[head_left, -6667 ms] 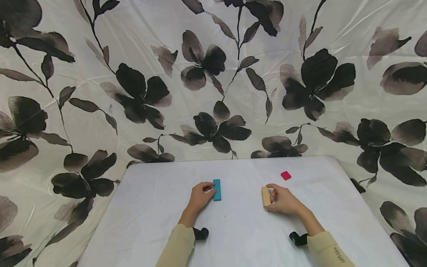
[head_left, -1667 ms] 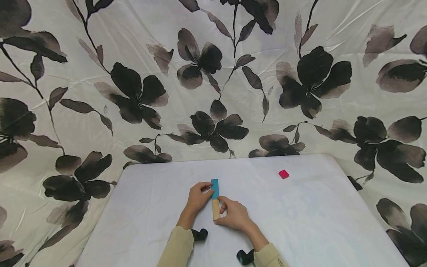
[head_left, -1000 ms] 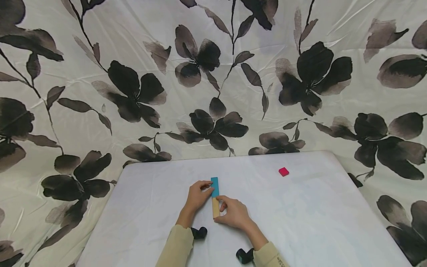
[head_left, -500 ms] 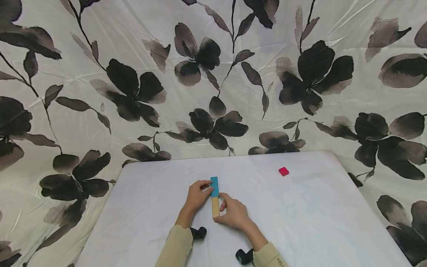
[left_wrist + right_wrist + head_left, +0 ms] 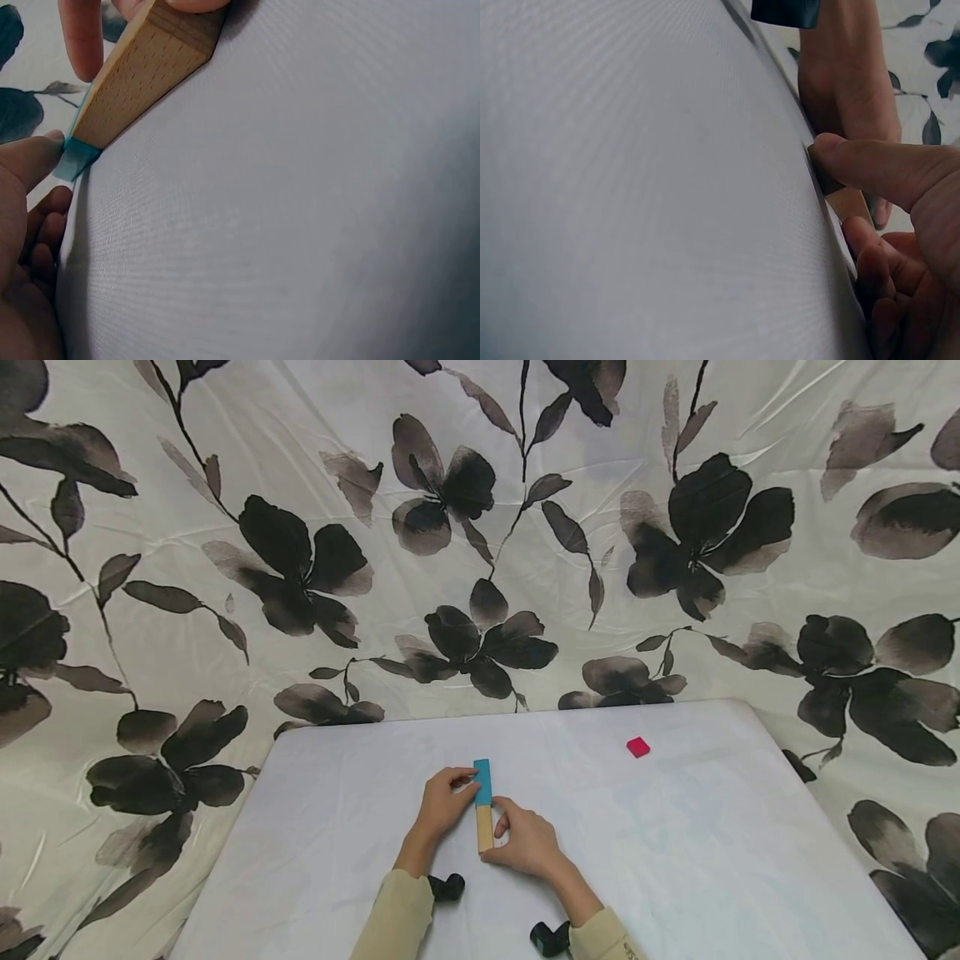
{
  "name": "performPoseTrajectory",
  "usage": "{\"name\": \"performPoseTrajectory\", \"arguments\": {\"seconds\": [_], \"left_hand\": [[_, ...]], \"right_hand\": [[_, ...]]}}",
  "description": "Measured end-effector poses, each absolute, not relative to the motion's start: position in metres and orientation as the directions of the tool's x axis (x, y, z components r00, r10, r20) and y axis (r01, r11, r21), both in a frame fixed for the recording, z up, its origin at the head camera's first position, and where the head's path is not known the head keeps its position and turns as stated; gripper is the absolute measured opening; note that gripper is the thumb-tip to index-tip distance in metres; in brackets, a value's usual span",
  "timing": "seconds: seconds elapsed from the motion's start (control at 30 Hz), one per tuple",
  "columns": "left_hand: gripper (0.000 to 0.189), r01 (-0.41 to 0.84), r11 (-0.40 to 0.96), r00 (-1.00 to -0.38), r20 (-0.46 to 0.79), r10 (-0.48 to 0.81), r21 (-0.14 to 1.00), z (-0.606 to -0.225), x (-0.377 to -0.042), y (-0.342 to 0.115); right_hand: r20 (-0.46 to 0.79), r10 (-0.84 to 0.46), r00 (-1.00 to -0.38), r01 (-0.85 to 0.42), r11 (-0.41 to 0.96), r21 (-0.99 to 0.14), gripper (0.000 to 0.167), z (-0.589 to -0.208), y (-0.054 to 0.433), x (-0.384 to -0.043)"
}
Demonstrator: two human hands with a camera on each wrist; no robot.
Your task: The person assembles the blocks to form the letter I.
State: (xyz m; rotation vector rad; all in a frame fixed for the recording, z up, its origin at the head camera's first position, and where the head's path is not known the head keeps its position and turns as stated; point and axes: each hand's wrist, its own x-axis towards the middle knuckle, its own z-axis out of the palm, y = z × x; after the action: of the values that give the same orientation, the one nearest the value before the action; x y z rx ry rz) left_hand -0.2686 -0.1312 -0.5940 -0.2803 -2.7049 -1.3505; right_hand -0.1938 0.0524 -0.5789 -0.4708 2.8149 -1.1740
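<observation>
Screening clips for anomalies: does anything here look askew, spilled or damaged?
Nothing stands out: no visible spill or damage. The blue block and wooden block lie end to end, roughly in line. Only the red block sits apart, turned at an angle, which hardly seems odd.

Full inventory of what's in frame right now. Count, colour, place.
Table: 1, white, lower part of head view
Floral cloth: 1 expanse, whitish with black-grey flowers, behind the table and at its sides
Blue block: 1, blue, lying near the middle of the table
Wooden block: 1, pale tan, end to end with the blue block, on its near side
Red piece: 1, red, far right area of the table
Wrist devices: 2, black, one at each wrist
Sleeves: 2, pale yellow-beige, one per arm
Left grip: 1, bare hand, at the blue block's left side
Right grip: 1, bare hand, pinching the wooden block
</observation>
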Motion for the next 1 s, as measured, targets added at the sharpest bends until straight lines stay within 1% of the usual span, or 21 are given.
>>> {"name": "performPoseTrajectory", "arguments": {"seconds": [0.47,0.77,0.87,1.0], "left_hand": [[0.025,0.204,0.564,-0.979,0.174,0.107,0.800,-0.593,-0.263,-0.135],[0.029,0.188,0.538,-0.982,0.150,0.115,0.822,-0.591,-0.246,-0.140],[0.030,0.195,0.543,-0.980,0.147,0.131,0.817,-0.593,-0.240,-0.140],[0.032,0.230,0.546,-0.973,0.172,0.156,0.806,-0.594,-0.239,-0.142]], "right_hand": [[0.066,-0.309,-0.949,-0.266,0.670,-0.693,0.084,-0.578,0.050,-0.193],[0.058,-0.318,-0.946,-0.265,0.659,-0.704,0.085,-0.580,0.048,-0.191],[0.047,-0.312,-0.949,-0.251,0.656,-0.712,0.086,-0.580,0.049,-0.189],[0.054,-0.302,-0.952,-0.244,0.637,-0.732,0.088,-0.580,0.050,-0.189]]}}
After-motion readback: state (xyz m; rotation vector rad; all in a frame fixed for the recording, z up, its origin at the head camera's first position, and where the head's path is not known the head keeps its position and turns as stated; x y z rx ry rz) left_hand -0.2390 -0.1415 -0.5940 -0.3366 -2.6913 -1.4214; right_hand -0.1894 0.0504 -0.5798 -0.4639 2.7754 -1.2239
